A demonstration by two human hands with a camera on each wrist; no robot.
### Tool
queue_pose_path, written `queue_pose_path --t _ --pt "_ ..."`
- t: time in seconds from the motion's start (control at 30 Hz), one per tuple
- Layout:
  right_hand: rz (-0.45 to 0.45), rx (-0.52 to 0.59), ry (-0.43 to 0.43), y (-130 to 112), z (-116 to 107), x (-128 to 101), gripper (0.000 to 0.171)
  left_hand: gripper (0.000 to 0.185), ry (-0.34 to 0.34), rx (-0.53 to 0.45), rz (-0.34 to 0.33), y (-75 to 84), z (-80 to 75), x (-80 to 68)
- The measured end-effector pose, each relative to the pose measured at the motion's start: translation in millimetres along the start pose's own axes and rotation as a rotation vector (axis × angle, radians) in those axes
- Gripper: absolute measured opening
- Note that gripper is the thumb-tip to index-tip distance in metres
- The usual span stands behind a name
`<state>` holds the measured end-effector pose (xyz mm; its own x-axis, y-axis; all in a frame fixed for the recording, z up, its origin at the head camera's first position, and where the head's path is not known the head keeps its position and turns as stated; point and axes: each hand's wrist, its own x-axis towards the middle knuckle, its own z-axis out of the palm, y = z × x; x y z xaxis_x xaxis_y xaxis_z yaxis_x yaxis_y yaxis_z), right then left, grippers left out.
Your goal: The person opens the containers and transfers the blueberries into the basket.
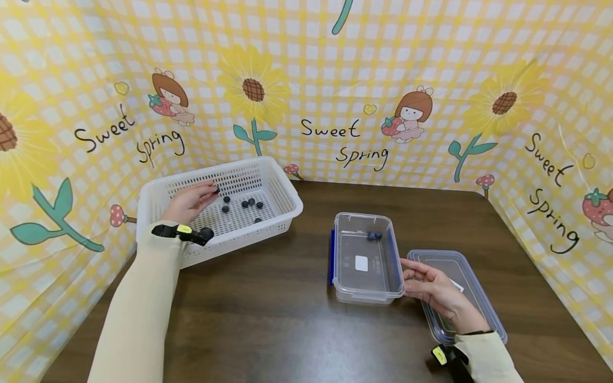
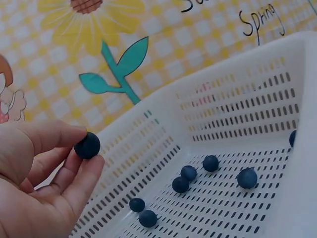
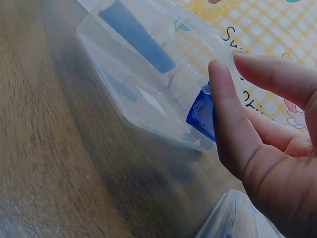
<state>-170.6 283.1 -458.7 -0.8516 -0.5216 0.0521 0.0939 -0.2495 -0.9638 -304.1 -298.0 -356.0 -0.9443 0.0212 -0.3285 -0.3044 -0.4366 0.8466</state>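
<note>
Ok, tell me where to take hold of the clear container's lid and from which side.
Grip the lid by its long right edge, coming from the right. It lies flat on the table, and the right hand and the container crowd its left side.

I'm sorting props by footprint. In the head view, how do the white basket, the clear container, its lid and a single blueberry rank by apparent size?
1. white basket
2. and 3. clear container and lid: too close to rank, since the right hand covers part of the lid.
4. blueberry, by far the smallest.
</note>
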Motion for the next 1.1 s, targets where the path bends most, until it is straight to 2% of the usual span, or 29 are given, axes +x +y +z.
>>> queue_pose_path --t 0.13,0.2,0.4,0.6,0.77,0.93,1.1 --pt "-0.003 -0.002 -0.001 -1 0 0 0.053 0.044 0.035 -0.047 -0.036 1.7 -4.4 0.9" --pt "-0.004 -0.002 -0.003 -1 1 0 0.053 0.042 0.071 -0.124 -0.057 2.0 -3.8 1.6" --pt "-0.001 0.005 0.001 -1 1 0 0.053 0.028 0.085 -0.099 -0.072 1.2 -1.2 1.8" --pt "0.004 0.005 0.005 0 0 0 0.053 0.055 0.053 -0.045 -0.062 -0.2 11.9 -0.4" --pt "0.005 -0.001 0.008 0 0 0 0.053 0.061 -0.024 0.039 -0.025 0.6 43.1 -2.9" --pt "0.003 -0.002 0.010 0 -1 0 0.053 0.057 -0.107 0.123 0.007 -2.4 87.7 1.3" --pt "0.000 0.009 0.003 0 -1 0 0.053 0.052 -0.196 0.168 0.014 -17.6 134.2 4.9"
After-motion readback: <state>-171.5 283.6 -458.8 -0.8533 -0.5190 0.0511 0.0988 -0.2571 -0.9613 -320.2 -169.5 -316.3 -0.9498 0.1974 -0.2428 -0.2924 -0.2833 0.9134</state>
